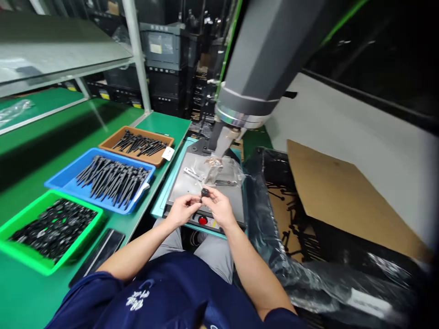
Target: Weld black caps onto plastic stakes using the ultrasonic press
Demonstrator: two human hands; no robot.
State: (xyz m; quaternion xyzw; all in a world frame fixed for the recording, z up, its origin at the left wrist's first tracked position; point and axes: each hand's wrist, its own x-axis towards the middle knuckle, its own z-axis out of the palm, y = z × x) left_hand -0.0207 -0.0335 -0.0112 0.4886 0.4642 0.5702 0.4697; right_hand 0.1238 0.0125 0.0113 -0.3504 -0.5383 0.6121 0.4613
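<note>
Both hands meet over the front of the grey machine base [187, 189]. Between the thumb and fingers of my right hand [219, 208] is a small black part [205, 192], too small to identify further. My left hand [184, 210] is closed in a pinch, its fingertips meeting the part's lower left side; whatever they grip there is hidden. Just beyond the hands, clear plastic film [228, 171] surrounds the fixture beneath the machine head [242, 112]. Below the hands sits a red button [203, 220] on the base's front.
On the green bench at left are a green bin [99, 218] of small black parts, a blue bin [56, 183] and an orange bin [104, 144] of black rods. A phone-like dark slab [99, 256] lies nearby. At right, a plastic-lined box [255, 219] holds black rods beside a cardboard flap [343, 192].
</note>
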